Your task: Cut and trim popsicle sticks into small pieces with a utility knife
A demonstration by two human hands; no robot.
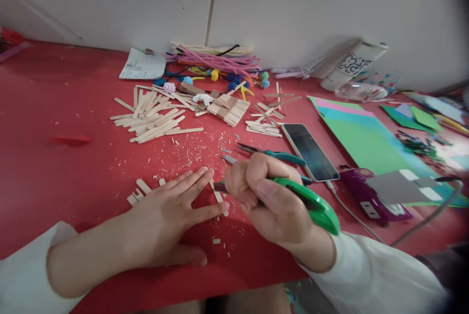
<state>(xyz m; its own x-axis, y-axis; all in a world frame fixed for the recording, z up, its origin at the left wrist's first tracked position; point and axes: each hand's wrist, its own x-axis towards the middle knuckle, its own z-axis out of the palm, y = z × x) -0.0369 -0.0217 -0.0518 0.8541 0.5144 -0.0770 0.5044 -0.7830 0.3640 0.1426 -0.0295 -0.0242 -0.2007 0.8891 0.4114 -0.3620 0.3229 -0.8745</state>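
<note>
My left hand (176, 209) lies flat on the red table (73, 177) with fingers spread, its fingertips pressing a short wooden stick (218, 198). My right hand (269, 197) is closed around a green-handled cutter (315, 204), whose dark tip meets the stick near my left fingertips. Short cut stick pieces (138, 193) lie just left of my left hand. Wood shavings are scattered in front of both hands.
A pile of craft sticks (154, 116) and a glued stick panel (229, 108) lie further back. Green-handled scissors (273, 154), a phone (310, 152), coloured paper sheets (361, 133), pipe cleaners (220, 62), pompoms and a purple device (370, 197) with a cable sit to the right.
</note>
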